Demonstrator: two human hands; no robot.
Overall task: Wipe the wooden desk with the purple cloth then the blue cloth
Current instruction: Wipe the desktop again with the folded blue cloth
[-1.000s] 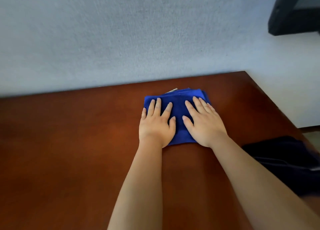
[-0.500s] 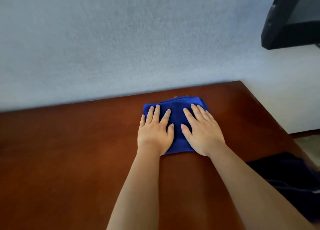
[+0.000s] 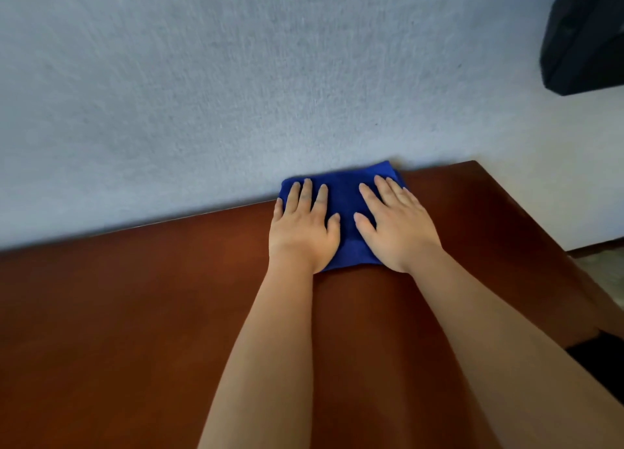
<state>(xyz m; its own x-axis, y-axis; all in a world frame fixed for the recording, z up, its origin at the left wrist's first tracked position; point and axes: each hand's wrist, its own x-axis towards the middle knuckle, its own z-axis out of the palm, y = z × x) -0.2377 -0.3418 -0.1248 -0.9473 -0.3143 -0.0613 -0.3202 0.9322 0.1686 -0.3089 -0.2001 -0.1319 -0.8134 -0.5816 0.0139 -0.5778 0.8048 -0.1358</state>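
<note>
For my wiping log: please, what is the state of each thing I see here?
blue cloth: folded, flat on desk, far edge at the wall
left hand: flat, pressing cloth
right hand: flat, pressing cloth
wooden desk: bare where visible

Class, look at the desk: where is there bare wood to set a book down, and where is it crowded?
Bare wooden desk lies left of the left hand, up to the wall. A smaller patch sits right of the right hand, toward the corner. The blue cloth under both hands crowds the back edge.
</note>
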